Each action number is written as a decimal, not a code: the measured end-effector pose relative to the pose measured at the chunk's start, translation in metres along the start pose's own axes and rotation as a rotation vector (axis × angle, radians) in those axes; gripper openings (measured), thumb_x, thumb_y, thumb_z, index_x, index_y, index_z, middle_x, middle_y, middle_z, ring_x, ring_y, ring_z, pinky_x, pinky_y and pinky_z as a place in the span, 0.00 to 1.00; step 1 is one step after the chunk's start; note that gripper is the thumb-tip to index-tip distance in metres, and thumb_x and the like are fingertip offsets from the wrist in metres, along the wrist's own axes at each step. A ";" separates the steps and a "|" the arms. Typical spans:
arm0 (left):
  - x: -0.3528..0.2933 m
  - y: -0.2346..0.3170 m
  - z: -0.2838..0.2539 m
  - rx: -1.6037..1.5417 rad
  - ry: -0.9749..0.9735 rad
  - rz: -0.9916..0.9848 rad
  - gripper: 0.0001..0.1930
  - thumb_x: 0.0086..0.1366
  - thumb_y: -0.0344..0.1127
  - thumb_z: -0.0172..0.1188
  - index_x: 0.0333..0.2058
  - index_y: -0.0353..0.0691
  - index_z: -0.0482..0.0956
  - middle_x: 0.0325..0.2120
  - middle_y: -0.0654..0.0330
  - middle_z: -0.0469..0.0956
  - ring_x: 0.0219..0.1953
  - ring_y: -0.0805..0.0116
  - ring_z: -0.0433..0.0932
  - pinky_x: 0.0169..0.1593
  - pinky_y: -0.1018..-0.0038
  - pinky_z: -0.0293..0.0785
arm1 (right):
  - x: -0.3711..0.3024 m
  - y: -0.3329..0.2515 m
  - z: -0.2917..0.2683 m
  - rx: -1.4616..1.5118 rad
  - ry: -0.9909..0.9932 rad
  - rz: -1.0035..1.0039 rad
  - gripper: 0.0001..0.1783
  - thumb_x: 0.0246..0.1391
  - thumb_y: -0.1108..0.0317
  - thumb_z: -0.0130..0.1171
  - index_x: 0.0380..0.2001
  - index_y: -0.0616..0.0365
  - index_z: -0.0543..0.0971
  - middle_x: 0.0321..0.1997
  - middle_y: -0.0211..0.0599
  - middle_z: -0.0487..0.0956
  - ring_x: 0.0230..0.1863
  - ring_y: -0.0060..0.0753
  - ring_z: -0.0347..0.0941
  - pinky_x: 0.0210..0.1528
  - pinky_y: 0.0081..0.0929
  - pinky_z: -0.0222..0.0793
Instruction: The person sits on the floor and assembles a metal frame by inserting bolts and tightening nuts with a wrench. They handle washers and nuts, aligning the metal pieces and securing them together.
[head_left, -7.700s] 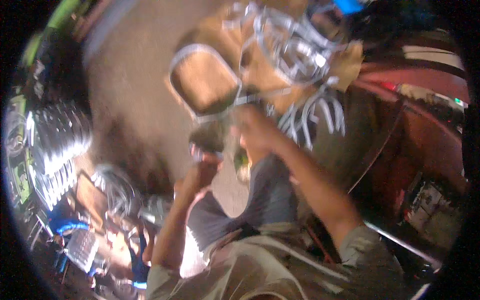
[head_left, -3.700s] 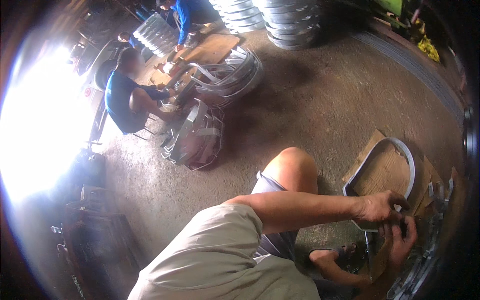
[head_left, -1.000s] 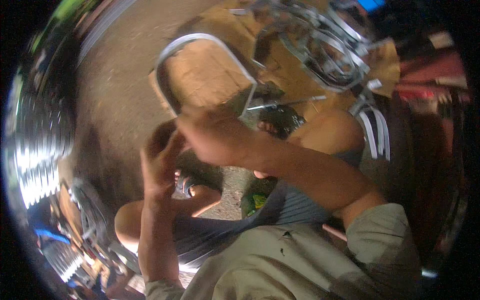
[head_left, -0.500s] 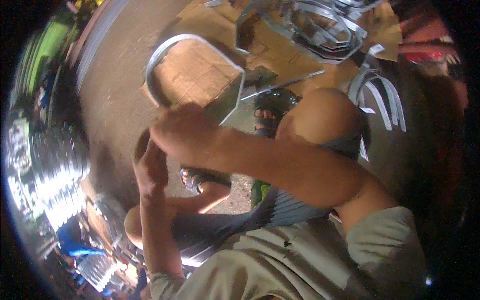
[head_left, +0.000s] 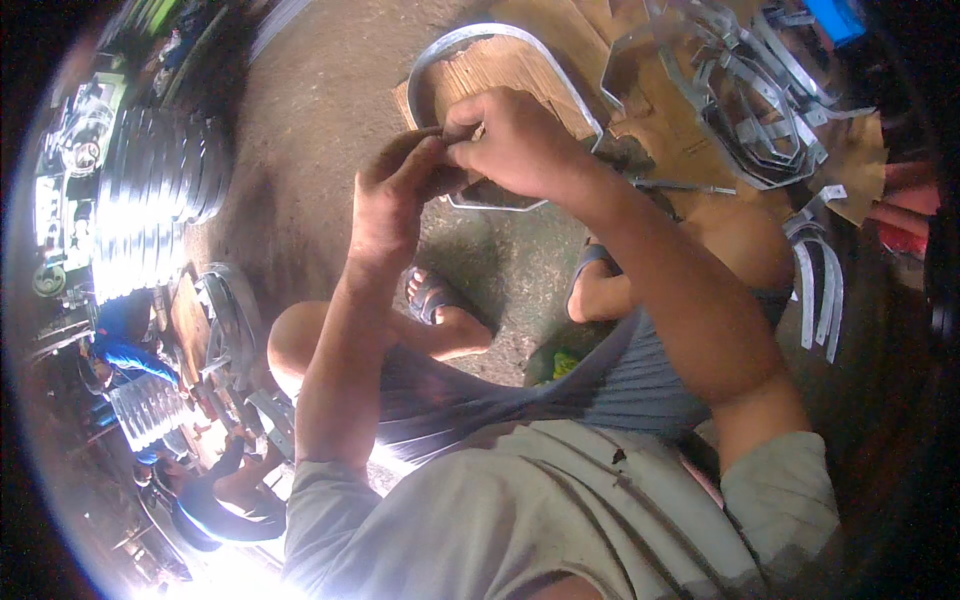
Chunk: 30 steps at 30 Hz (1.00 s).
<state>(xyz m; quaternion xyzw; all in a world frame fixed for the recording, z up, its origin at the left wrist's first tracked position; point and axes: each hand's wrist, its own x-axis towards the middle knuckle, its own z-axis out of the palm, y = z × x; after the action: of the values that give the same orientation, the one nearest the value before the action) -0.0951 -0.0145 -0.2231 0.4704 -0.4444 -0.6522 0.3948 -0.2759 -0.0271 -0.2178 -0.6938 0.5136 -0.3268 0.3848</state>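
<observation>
My left hand [head_left: 392, 205] and my right hand [head_left: 520, 148] meet at the fingertips over the near side of a U-shaped metal hoop [head_left: 556, 62]. Both sets of fingers are closed in a pinch; whatever they hold is hidden or too small to make out. The hoop is a bent flat metal strip with a straighter, angled near side, partly covered by my hands. It lies on the ground around a piece of brown cardboard [head_left: 495, 72]. A thin metal rod [head_left: 690, 187] rests to the right of my right wrist.
A tangled pile of bent metal strips [head_left: 765, 165] lies on cardboard at the far right. Curved strips [head_left: 825, 295] lie beyond my right knee. Stacked shiny metal rings [head_left: 160, 185] stand at left. Another person [head_left: 225, 495] is at the lower left. My sandalled foot [head_left: 432, 297] is below my hands.
My right hand has gone from beside my left hand, with its forearm across the view, to meeting the left fingertips. The view has turned, so the hoop and pile appear farther right and higher.
</observation>
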 end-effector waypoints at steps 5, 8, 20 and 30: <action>-0.013 0.008 -0.012 0.012 0.041 0.041 0.18 0.70 0.37 0.53 0.51 0.28 0.74 0.40 0.52 0.80 0.40 0.62 0.81 0.47 0.68 0.79 | 0.009 0.005 0.013 0.403 -0.098 0.112 0.11 0.48 0.68 0.65 0.33 0.64 0.82 0.25 0.33 0.80 0.29 0.23 0.74 0.32 0.25 0.69; -0.019 0.007 -0.019 0.040 0.090 0.107 0.18 0.69 0.36 0.56 0.51 0.28 0.75 0.40 0.51 0.80 0.39 0.63 0.81 0.46 0.68 0.79 | 0.015 -0.002 0.016 0.299 0.065 -0.024 0.08 0.50 0.68 0.63 0.29 0.62 0.82 0.25 0.31 0.79 0.26 0.21 0.72 0.29 0.22 0.67; -0.073 -0.008 0.031 0.088 0.190 0.031 0.21 0.65 0.32 0.60 0.53 0.25 0.72 0.44 0.48 0.80 0.45 0.60 0.80 0.52 0.68 0.77 | 0.007 -0.021 -0.145 1.085 0.428 -0.189 0.17 0.55 0.58 0.62 0.41 0.59 0.77 0.36 0.42 0.81 0.35 0.31 0.76 0.42 0.35 0.72; -0.031 -0.277 0.004 0.571 0.174 -0.364 0.18 0.60 0.28 0.58 0.48 0.27 0.75 0.40 0.45 0.81 0.37 0.56 0.83 0.42 0.63 0.79 | -0.062 0.074 -0.221 0.313 0.697 0.109 0.10 0.52 0.64 0.67 0.34 0.57 0.80 0.28 0.28 0.80 0.27 0.19 0.72 0.30 0.20 0.65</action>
<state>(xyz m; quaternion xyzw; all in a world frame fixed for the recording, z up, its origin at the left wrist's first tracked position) -0.1180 0.0962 -0.4773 0.6873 -0.4825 -0.5186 0.1609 -0.5137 -0.0246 -0.1778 -0.4456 0.5937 -0.5965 0.3052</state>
